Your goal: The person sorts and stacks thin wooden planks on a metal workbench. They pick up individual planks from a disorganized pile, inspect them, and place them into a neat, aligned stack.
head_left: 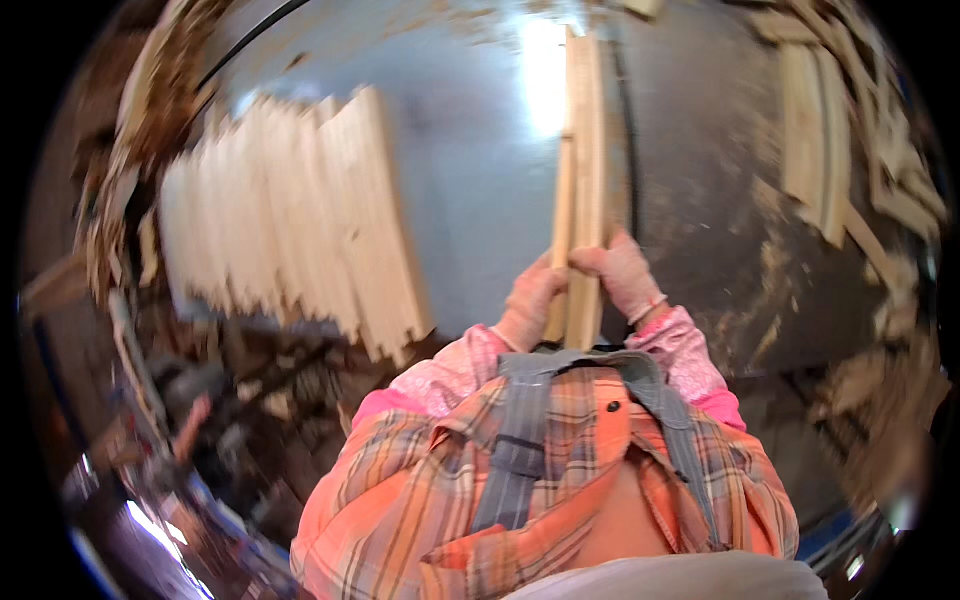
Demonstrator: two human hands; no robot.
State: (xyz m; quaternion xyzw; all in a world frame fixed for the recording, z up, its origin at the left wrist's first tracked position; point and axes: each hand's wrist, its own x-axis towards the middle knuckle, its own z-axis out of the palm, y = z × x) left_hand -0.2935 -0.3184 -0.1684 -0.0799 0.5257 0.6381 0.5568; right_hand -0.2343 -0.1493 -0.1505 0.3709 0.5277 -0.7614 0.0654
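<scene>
Two or so long pale wooden strips point(588, 150) lie side by side, pointing away from me over the grey-blue table point(470, 200). Their near ends come close to my chest. My left hand point(533, 296) is closed on the strips' left edge. From the other side my right hand point(622, 275) grips them, its thumb across the top near the left fingers. Both hands seem gloved, and pink patterned sleeves cover the forearms. Motion blur hides the exact number of strips.
A wide row of pale wooden strips point(290, 200) with uneven ends lies on the table to the left. More strips point(815, 140) and offcuts point(905, 180) are piled at the far right. Sawdust point(770, 270) streaks the right side. A dark cable point(250, 38) crosses the far left.
</scene>
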